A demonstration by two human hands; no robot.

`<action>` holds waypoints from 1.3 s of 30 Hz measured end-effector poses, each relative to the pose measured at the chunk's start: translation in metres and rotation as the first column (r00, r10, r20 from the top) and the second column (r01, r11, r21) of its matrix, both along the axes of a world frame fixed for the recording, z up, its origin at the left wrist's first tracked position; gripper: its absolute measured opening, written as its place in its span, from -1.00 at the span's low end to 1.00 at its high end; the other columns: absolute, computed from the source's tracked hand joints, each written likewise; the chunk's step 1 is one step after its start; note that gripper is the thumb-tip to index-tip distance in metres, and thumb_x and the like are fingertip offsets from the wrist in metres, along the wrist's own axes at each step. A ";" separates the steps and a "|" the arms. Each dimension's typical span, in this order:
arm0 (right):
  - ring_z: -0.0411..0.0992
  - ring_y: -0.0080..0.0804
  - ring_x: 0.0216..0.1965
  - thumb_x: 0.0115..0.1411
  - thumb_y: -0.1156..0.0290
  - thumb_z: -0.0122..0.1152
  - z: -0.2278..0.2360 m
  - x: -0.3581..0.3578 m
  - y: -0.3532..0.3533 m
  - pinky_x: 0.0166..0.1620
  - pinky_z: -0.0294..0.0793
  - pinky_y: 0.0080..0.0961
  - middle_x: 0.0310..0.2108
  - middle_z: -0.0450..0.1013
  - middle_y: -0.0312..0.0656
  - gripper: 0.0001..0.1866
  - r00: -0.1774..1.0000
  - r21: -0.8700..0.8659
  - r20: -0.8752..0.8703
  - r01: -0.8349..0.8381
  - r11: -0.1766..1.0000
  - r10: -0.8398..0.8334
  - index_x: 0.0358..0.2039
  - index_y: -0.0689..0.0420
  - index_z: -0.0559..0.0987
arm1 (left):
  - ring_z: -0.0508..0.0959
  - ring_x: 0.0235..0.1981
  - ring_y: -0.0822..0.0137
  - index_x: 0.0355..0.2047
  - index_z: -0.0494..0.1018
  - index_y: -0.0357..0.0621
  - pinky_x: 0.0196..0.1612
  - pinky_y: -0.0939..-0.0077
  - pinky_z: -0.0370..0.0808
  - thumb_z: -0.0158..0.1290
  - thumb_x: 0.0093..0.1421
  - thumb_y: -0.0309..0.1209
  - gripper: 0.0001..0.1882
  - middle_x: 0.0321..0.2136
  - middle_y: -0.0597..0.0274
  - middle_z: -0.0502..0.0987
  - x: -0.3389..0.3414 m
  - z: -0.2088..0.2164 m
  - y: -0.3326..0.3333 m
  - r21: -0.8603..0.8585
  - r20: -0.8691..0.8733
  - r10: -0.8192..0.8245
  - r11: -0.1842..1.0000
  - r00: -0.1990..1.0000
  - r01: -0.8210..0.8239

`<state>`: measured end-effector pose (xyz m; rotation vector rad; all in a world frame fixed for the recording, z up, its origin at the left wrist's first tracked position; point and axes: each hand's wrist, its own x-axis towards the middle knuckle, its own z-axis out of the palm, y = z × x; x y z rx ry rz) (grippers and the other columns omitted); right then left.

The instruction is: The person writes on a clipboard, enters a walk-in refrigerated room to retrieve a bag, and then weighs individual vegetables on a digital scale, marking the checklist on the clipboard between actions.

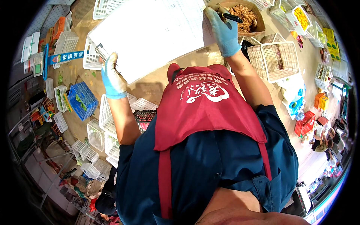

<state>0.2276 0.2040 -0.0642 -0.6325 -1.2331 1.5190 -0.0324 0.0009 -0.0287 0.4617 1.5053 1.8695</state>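
Note:
A wide stack of white sheets (150, 35) is spread out in front of me, held up between both hands. At its near left corner sits a metal clip (102, 52), and my left hand (113, 78), in a white and blue work glove, is closed on the sheets just beside it. My right hand (224, 33), gloved the same way, is at the far right edge of the sheets. A black pen (230, 17) is gripped in it and points to the right, while some fingers are hidden by the paper.
Beyond my right hand stands a box of ginger (243, 17), with an empty beige crate (279, 62) nearer. At left are a blue crate (82, 101) with greens, several white crates (95, 134) and a blue post (45, 62) with a panel. A red crate (305, 123) lies far right.

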 end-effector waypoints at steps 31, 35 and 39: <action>0.38 -0.64 -0.33 0.23 0.49 0.17 0.018 0.020 0.012 -0.28 0.40 -0.68 -0.34 0.46 -0.38 -0.90 0.953 0.122 0.162 0.236 0.964 -0.254 -0.25 0.20 0.57 | 0.51 -0.10 0.31 0.09 0.29 -0.27 0.00 0.42 0.48 -0.03 0.07 -0.60 -0.49 -0.12 0.12 0.48 0.025 0.021 0.008 0.114 0.001 -0.136 0.984 0.991 0.135; 0.38 -0.63 -0.33 0.23 0.49 0.16 0.019 0.018 0.010 -0.27 0.40 -0.66 -0.34 0.46 -0.38 -0.89 0.963 0.017 0.140 0.230 0.973 -0.230 -0.25 0.21 0.57 | 0.49 -0.05 0.30 0.11 0.26 -0.28 0.04 0.40 0.45 -0.04 0.09 -0.58 -0.49 -0.08 0.12 0.46 0.026 0.026 0.011 0.106 -0.007 -0.119 0.987 0.993 0.119; 0.37 -0.64 -0.33 0.25 0.47 0.15 0.032 0.015 0.004 -0.28 0.39 -0.67 -0.35 0.45 -0.38 -0.89 0.966 0.061 0.146 0.205 0.977 -0.212 -0.26 0.21 0.56 | 0.47 -0.03 0.29 0.11 0.27 -0.29 0.09 0.39 0.39 -0.04 0.11 -0.54 -0.50 -0.05 0.13 0.44 0.022 0.023 0.011 0.056 -0.093 -0.092 0.994 0.991 0.098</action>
